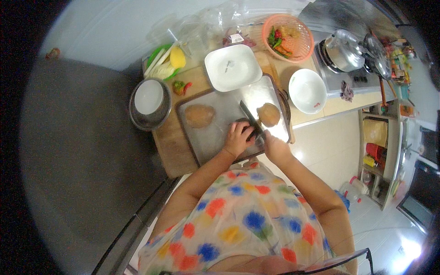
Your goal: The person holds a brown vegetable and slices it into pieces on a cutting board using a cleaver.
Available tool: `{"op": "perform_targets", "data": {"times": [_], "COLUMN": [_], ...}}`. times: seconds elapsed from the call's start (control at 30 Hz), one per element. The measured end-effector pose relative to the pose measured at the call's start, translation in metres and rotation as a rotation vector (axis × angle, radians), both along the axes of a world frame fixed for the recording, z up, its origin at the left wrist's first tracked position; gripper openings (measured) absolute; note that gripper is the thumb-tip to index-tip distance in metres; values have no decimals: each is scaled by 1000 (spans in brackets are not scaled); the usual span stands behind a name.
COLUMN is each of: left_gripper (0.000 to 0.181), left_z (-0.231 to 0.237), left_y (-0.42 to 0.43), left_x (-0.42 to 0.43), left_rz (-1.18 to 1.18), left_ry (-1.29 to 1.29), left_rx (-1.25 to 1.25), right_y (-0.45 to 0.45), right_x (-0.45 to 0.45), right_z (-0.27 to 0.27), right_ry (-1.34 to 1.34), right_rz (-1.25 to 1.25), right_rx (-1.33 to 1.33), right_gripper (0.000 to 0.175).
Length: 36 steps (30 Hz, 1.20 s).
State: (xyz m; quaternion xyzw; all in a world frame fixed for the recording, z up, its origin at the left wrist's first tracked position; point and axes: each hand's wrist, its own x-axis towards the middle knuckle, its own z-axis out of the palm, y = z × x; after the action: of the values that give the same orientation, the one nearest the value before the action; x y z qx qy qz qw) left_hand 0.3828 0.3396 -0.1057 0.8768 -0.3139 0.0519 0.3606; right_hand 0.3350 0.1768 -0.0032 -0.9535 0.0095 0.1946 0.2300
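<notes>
My right hand point(277, 148) grips the handle of a kitchen knife point(248, 112), whose dark blade points up and to the left. My left hand point(238, 138), fingers bent, holds a dark piece of food point(244, 130) down on the metal cutting board point(213, 144), close against the blade. Most of that piece is hidden by my fingers. Two rounded brown pieces of food lie on the board: one point(200, 116) on the left, the other point(268, 114) just right of the blade.
A square white dish point(233, 68) overlaps the board's far edge. Right of it stand a white bowl point(307, 90), an orange basket point(264, 34) of peppers and a metal kettle point(344, 51). On the left are a metal basin point(151, 123), cut peppers point(179, 88) and a green plate point(153, 59) of vegetables.
</notes>
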Motion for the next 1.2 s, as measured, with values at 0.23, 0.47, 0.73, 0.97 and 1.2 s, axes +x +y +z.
{"op": "perform_targets", "data": {"times": [0.23, 0.47, 0.73, 0.97, 1.2], "left_gripper": [39, 40, 44, 47, 46], "left_z": [6, 11, 9, -2, -4], "left_y": [2, 17, 12, 10, 12], "left_x": [0, 13, 12, 7, 10], "left_rz": [-38, -202, -186, -152, -146], "left_ry": [53, -5, 11, -22, 33], "left_rx": [-9, -109, -28, -64, -54], "right_y": [2, -4, 6, -1, 4], "right_x": [-1, -1, -14, -28, -14], "right_z": [-39, -35, 7, 10, 22], "right_ry": [-97, -132, -61, -56, 57], "right_rz": [-47, -251, -224, -155, -104], "right_rx": [18, 30, -45, -52, -81], "right_gripper": [39, 33, 21, 19, 25]}}
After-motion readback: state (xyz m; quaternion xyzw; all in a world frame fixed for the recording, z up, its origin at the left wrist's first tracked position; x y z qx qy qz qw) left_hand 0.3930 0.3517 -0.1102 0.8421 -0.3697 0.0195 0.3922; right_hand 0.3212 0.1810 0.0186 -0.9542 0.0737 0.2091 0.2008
